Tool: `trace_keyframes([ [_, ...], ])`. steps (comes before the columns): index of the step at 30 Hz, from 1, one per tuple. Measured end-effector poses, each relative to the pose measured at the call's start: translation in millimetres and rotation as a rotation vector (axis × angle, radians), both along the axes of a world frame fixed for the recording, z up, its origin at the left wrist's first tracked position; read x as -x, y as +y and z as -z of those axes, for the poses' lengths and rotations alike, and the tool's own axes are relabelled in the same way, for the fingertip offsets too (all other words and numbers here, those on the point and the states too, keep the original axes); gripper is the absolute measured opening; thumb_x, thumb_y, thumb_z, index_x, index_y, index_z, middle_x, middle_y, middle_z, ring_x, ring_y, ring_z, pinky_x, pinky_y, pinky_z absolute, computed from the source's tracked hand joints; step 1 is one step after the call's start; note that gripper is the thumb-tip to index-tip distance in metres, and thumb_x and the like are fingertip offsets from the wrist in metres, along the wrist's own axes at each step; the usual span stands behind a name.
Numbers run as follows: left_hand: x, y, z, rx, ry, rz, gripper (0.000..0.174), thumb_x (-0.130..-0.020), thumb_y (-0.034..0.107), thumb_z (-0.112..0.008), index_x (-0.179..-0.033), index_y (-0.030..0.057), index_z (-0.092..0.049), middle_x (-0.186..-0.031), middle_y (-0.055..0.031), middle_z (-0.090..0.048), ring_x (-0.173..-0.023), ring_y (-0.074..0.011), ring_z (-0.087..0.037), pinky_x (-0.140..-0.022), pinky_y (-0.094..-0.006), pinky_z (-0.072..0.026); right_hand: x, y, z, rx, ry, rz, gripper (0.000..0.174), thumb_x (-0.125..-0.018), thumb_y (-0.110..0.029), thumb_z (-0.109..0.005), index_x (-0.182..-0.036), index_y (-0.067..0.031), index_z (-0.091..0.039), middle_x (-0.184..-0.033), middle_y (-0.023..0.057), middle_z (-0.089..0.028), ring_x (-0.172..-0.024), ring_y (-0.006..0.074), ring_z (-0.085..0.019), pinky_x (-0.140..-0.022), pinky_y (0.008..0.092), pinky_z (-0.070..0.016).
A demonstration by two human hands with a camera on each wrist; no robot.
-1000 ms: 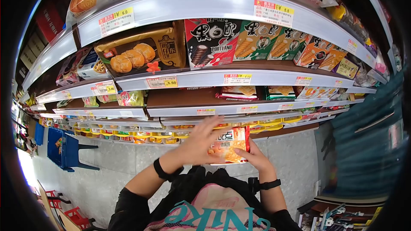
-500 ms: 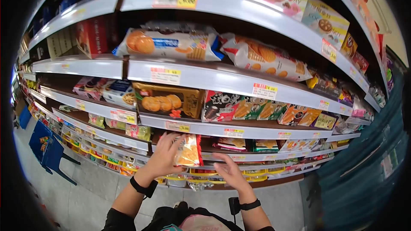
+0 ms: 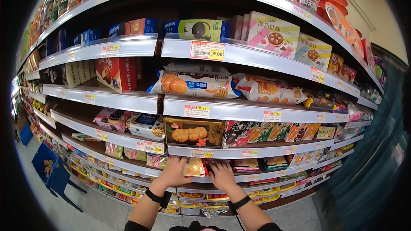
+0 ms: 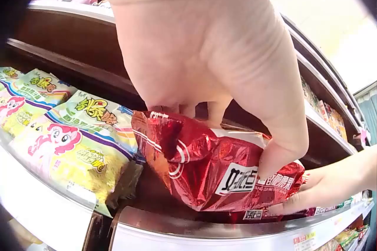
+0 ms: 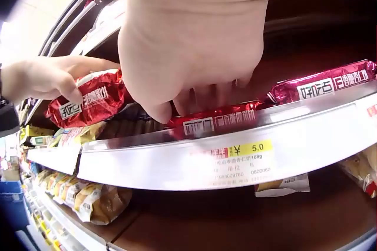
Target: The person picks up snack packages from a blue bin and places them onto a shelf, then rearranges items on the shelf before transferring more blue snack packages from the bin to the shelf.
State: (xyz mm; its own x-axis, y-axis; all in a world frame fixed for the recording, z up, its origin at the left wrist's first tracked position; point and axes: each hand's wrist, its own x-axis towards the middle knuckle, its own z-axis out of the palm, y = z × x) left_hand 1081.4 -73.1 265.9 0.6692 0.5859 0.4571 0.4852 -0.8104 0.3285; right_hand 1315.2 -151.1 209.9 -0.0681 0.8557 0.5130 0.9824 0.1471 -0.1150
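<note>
Right now the left hand (image 4: 206,57) grips a red snack bag (image 4: 218,168) from above, with its thumb on the front and the other fingers curled behind. The bag is tilted at the front of a shelf (image 4: 235,227), and its lower end lies on other red packets just behind the shelf rail. The right hand (image 5: 194,45) has its fingers stretched, not closed around anything. They rest on a flat red packet (image 5: 218,120) at the rail, and in the left wrist view the fingertips touch the end of the bag.

To seat the bag well, I think it should go over the raised rail, then lie flat with the printed side to the front. The right hand can press the lower packets down so they do not slide out. The foil looks slippery and the contents are probably fragile, so a light grip seems better.

Just beside it on the left, pale bags with a pony picture (image 4: 70,145) crowd the space. Another red packet (image 5: 324,83) lies to the right, and a yellow price tag (image 5: 247,150) sits on the rail. The board above is low. Higher up stand a brown biscuit box (image 3: 192,132) and further shelves of snacks, and a blue chair (image 3: 47,167) stands on the floor well apart.
</note>
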Motion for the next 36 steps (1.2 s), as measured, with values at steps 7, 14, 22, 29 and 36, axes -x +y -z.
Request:
trace_keyframes([
  [7, -15, 21, 14, -0.067, 0.127, -0.049, 0.09, -0.062, 0.038, -0.076, -0.137, 0.0016, -0.044, -0.13, -0.029, -0.05, -0.122, -0.0459, -0.044, -0.106, -0.0496, -0.0347, 10, -24, -2, -0.014, 0.085, 0.051, 0.048, -0.089, -0.025, -0.057, -0.132, -0.0045, -0.052, -0.134, 0.0145, -0.052, -0.125, 0.0321, -0.047, -0.114, 0.0472, -0.024],
  [14, -33, 43, 28, 0.247, 0.403, -0.075, 0.071, -0.064, 0.044, -0.072, -0.123, 0.005, -0.061, -0.098, -0.0235, -0.068, -0.093, -0.0394, -0.065, -0.09, -0.0439, -0.0493, -8, 27, -9, 0.107, 0.093, 0.129, 0.035, -0.082, -0.01, -0.053, -0.115, -0.0005, -0.06, -0.116, 0.0222, -0.06, -0.111, 0.0371, -0.055, -0.098, 0.0481, -0.0417],
  [22, -35, 42, 20, 0.131, 0.275, 0.026, 0.074, -0.066, 0.043, -0.071, -0.128, 0.0033, -0.056, -0.127, -0.028, -0.055, -0.123, -0.0402, -0.049, -0.106, -0.0413, -0.0382, -5, 34, -4, 0.135, 0.07, 0.189, 0.038, -0.083, -0.016, -0.054, -0.12, -0.0065, -0.06, -0.121, 0.0212, -0.06, -0.112, 0.0407, -0.055, -0.098, 0.0481, -0.0426],
  [29, -45, 47, 22, 0.418, 0.498, 0.062, 0.074, -0.069, 0.04, -0.069, -0.125, -0.0046, -0.055, -0.124, -0.0321, -0.055, -0.121, -0.0432, -0.049, -0.107, -0.0452, -0.0351, -3, 6, -7, 0.067, 0.074, 0.225, 0.044, -0.084, -0.013, -0.051, -0.128, -0.0142, -0.058, -0.121, 0.0152, -0.059, -0.117, 0.0357, -0.053, -0.1, 0.0486, -0.0408],
  [36, -73, -9, 25, 0.084, 0.154, 0.206, 0.073, -0.085, 0.048, -0.06, -0.147, 0.0168, -0.037, -0.151, -0.0131, -0.036, -0.142, -0.037, -0.024, -0.112, -0.0619, -0.0099, -6, -2, -4, 0.034, 0.119, 0.132, 0.037, -0.082, -0.012, -0.059, -0.117, -0.0035, -0.059, -0.12, 0.019, -0.058, -0.113, 0.0372, -0.053, -0.101, 0.0485, -0.0388],
])
